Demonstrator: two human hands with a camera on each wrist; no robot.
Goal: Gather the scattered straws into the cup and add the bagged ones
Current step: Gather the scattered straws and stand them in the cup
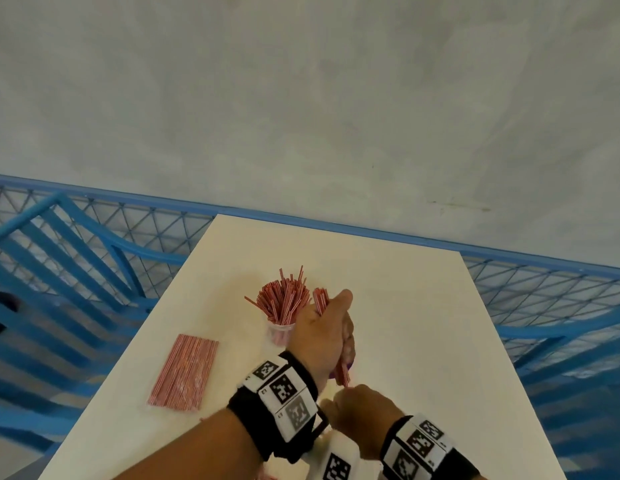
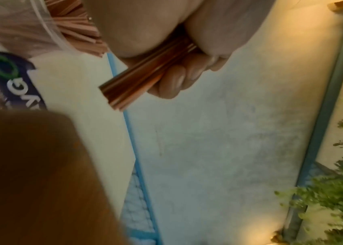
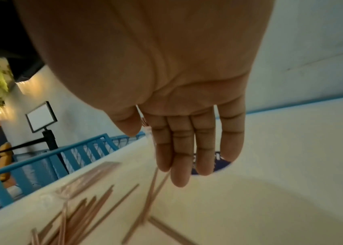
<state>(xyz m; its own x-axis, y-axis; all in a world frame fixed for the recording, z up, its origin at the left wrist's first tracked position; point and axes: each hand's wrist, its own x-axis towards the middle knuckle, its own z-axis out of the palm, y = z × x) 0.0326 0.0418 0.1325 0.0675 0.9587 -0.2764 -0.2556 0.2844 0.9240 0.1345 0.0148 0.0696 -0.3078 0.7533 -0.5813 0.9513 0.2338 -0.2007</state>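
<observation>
My left hand (image 1: 324,332) grips a bundle of red-striped straws (image 1: 320,301) upright above the white table (image 1: 422,306), just right of the cup. In the left wrist view its fingers (image 2: 174,82) curl round the bundle (image 2: 141,74). The clear cup (image 1: 280,332) stands full of fanned-out straws (image 1: 284,299). My right hand (image 1: 350,396) sits just below the bundle's lower ends (image 1: 343,375). In the right wrist view its fingers (image 3: 179,157) are straight and hold nothing. Loose straws (image 3: 95,212) lie on the table beneath it. A flat clear bag of straws (image 1: 184,370) lies at the left.
A purple printed object (image 2: 19,82) lies on the table under my hands. A blue mesh railing (image 1: 94,237) borders the table on the left, back and right, with a grey floor beyond. Bare tabletop stretches to the right of the cup.
</observation>
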